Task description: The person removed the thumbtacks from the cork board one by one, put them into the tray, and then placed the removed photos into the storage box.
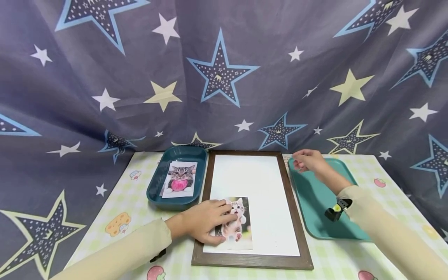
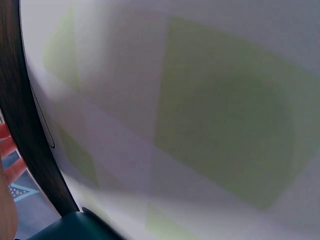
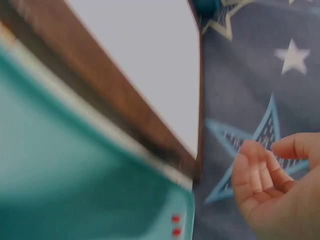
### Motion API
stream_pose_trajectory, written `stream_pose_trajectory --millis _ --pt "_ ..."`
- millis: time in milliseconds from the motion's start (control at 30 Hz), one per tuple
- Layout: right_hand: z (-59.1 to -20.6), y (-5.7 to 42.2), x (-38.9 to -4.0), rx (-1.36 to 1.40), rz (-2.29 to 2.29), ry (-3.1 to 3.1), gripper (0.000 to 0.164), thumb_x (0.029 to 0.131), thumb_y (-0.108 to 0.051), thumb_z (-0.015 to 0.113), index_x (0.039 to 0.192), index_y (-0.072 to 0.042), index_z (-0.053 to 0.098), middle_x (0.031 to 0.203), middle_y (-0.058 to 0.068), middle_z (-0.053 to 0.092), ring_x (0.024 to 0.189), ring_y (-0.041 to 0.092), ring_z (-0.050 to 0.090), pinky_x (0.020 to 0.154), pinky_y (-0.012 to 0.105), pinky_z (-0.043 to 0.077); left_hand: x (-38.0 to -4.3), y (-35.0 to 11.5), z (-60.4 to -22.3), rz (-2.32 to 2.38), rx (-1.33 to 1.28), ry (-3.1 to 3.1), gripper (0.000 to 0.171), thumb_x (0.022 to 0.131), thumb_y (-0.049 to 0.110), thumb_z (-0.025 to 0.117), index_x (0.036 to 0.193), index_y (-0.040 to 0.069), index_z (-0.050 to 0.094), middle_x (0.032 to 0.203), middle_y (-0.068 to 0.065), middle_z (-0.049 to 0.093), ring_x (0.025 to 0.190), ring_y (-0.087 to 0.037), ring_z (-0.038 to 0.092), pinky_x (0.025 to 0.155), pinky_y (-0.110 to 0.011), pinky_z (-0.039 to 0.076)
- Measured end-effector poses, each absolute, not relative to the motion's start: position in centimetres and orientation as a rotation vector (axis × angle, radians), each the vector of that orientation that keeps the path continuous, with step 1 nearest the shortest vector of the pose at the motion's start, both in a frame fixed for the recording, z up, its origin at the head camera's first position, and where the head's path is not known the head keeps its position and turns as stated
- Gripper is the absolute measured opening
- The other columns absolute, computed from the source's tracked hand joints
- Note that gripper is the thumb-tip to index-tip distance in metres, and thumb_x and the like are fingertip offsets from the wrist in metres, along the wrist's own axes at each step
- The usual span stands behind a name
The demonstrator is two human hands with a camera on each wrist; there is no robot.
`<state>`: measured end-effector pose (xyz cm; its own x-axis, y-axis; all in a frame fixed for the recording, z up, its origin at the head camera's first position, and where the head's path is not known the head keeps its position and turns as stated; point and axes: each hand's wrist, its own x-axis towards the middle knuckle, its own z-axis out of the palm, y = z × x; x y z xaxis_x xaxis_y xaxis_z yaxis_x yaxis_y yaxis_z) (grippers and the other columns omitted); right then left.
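Note:
My left hand [image 1: 206,220] rests with spread fingers on a photo of a standing kitten [image 1: 239,225]. That photo lies on the white board [image 1: 255,179] in its brown wooden frame, near the lower left; the fingers cover its left part. Over the far left corner of the green tray [image 1: 318,217], my right hand [image 1: 309,160] hovers with loosely bent fingers. In the right wrist view, thumb and fingers of the right hand [image 3: 280,185] stand apart, holding nothing visible. Two small red spots [image 3: 176,225] show at the tray's corner; what they are is unclear.
Left of the frame stands a dark teal bin [image 1: 157,175] holding a photo of a tabby cat with a pink ball [image 1: 180,181], with another sheet's edge beneath. A checked cloth [image 1: 140,210] covers the table. A starry curtain [image 1: 217,128] hangs behind.

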<state>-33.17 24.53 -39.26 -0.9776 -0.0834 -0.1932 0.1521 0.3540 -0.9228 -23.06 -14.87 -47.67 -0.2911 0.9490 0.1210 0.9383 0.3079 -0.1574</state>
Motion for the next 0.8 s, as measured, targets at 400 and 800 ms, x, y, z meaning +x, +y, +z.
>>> stream_pose_trajectory --millis 400,800 --pt "-39.2 20.2 -30.1 -0.144 -1.718 2.047 0.047 0.106 -0.013 0.046 0.143 0.017 0.040 0.095 -0.001 0.074 0.083 0.006 0.073 0.081 0.025 0.061 -22.7 -14.9 -47.8 0.099 -1.726 -2.400 0.067 0.095 0.064 0.049 0.147 0.022 0.051 0.130 0.000 0.059 0.112 -0.015 0.056 0.095 -0.034 0.054" --pt "-41.1 17.6 -28.1 -0.066 -1.667 1.848 0.045 0.105 -0.014 0.047 0.141 0.013 0.045 0.114 0.016 0.075 0.094 0.016 0.075 0.093 0.033 0.059 -22.8 -14.8 -47.5 0.109 -1.726 -2.392 0.068 0.094 0.063 0.051 0.148 0.022 0.051 0.133 -0.001 0.059 0.115 -0.016 0.057 0.098 -0.035 0.053"
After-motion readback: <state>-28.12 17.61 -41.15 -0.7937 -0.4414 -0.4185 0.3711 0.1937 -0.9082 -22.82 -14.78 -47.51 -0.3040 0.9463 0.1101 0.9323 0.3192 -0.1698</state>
